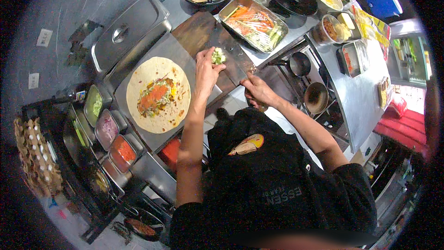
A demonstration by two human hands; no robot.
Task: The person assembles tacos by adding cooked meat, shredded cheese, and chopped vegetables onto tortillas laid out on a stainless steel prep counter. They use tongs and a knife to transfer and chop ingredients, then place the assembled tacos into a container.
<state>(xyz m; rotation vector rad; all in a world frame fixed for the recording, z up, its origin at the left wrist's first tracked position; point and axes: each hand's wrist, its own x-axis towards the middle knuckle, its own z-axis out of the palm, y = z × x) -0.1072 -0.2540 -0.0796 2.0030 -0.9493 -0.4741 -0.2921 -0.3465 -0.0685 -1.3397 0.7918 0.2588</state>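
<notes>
Centrally, a steel counter [138, 58] is seen, its lower part hidden by the person's dark shirt. On it a round flour tortilla [158, 94] is laid flat, topped with orange sauce and mixed filling. Beyond it, a dark wooden cutting board [199, 30] is placed, partly covered by the forearms. A foil-lined tray of vegetable strips [253, 23] is set just behind the board. The right hand [258, 90] is clenched on the handle of a broad knife [237, 62], the handle itself being hidden in the fist. The left hand [205, 70] is pinched on a small pile of chopped green vegetable [218, 56] on the board; its kind cannot be made out.
</notes>
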